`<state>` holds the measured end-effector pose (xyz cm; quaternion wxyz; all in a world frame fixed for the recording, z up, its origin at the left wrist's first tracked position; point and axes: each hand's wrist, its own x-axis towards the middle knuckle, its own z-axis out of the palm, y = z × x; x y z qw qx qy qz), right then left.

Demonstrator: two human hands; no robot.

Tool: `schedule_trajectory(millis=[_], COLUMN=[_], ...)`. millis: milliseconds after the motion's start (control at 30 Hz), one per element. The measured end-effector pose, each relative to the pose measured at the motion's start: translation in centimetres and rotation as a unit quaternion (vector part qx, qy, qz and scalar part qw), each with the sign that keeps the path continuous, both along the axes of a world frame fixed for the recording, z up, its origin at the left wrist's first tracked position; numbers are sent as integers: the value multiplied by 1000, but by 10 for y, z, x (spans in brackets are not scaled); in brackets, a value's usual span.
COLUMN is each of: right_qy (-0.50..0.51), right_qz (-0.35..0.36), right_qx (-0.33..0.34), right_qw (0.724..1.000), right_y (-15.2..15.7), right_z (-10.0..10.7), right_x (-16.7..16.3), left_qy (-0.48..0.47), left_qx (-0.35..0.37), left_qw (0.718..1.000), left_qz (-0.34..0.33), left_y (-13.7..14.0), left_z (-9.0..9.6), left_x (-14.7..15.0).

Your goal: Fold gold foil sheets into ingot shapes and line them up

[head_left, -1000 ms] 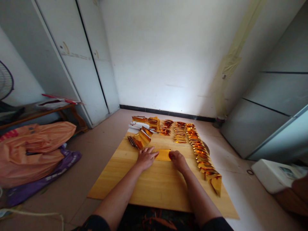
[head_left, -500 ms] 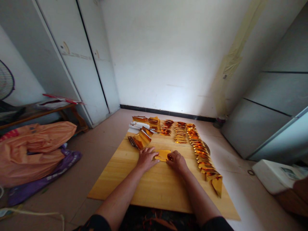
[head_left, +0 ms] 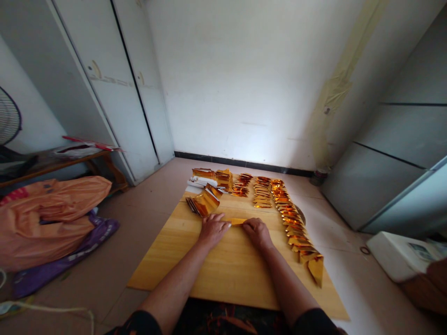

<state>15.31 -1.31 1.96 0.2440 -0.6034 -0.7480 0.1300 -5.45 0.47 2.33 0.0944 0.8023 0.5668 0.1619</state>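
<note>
Fingertips of the right hand (head_left: 257, 234) pinched one end of a narrow gold strip (head_left: 238, 222); the left hand (head_left: 213, 230) touched the other, its grip unclear. Probably light, slick and easily creased, the strip suited end holds. It lay left-to-right lengthwise over the wooden board (head_left: 230, 267), left of folded gold pieces (head_left: 292, 222).

Glossy foil pieces (head_left: 292, 224), wooden board (head_left: 226, 270)

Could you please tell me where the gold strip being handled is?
In the head view, the gold strip is between the left hand and the right hand, near the middle of the wooden board.
</note>
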Motion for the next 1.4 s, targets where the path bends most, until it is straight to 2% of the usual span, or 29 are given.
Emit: schedule_trajectory(millis=[200,433,600,767,1267,1400], right_qy=[19,-32,-85,-120,-156,-149], right_qz=[-80,-141,-138,-140,-160,-121], right_qx=[-5,-23,-41,-26,1,24], right_qw=[997,989,986,982,975,981], right_y=[7,6,8,10,6,6], right_z=[-2,4,6,2,2,2], right_x=[-10,-21,-24,-25,-28,-26], left_qy=[-31,-29,2,35,69,68], left_qx=[1,3,4,6,27,54], left_qw=[997,993,993,993,991,989], left_qz=[69,115,121,113,116,117], left_y=[7,14,17,19,21,17], left_z=[2,2,5,7,3,5], left_x=[12,25,30,33,36,38])
